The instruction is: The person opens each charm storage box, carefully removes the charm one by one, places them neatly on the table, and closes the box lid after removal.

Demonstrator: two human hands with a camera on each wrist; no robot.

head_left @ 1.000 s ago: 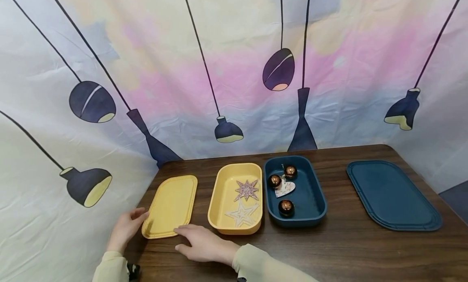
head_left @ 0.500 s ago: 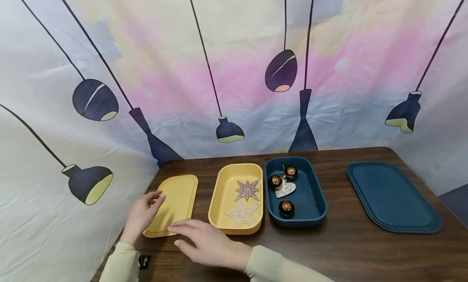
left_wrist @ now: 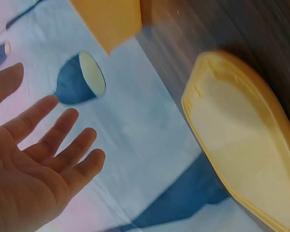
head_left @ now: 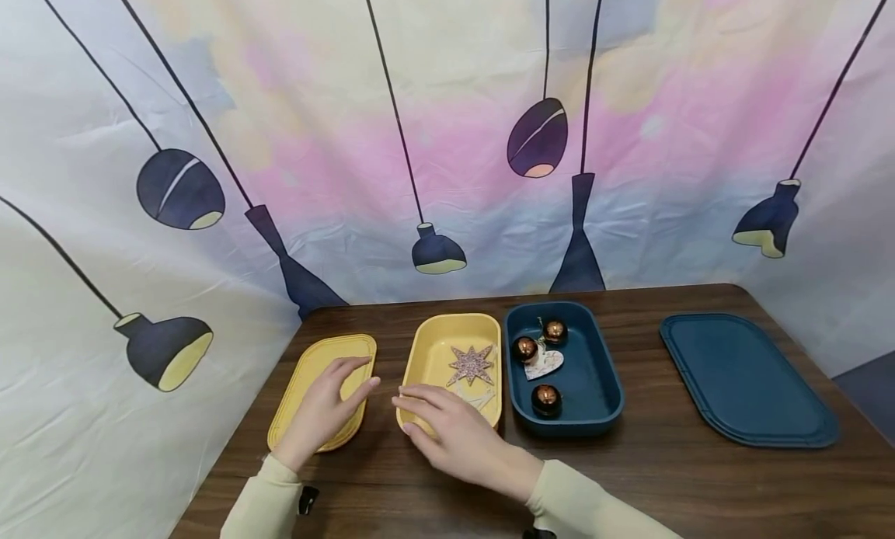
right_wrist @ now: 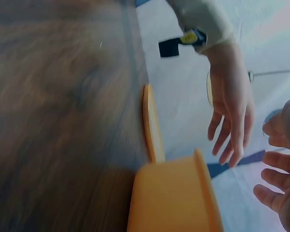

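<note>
My left hand [head_left: 322, 411] hovers with loose, spread fingers over the yellow lid [head_left: 299, 384], which lies flat on the table. In the left wrist view that hand [left_wrist: 43, 164] has an empty palm beside the lid [left_wrist: 241, 135]. My right hand [head_left: 461, 438] is over the front left corner of the yellow box [head_left: 432, 345], fingers extended and holding nothing. Inside the box lie a glittery pink star [head_left: 471, 365] and a pale star [head_left: 482, 399], the latter partly hidden by my right hand. From the right wrist, the box's outer wall [right_wrist: 174, 198] shows below the hands.
A dark blue box [head_left: 590, 384] stands right beside the yellow one. It holds three copper baubles [head_left: 546, 400] and a white heart ornament [head_left: 545, 363]. Farther right, a blue lid [head_left: 748, 384] lies on the wooden table [head_left: 650, 477]. A lamp-patterned cloth [head_left: 475, 135] hangs behind.
Both hands have left the yellow lid's edges and moved right; the left is now above the lid and the right over the yellow box's corner. Lids and boxes stay put.
</note>
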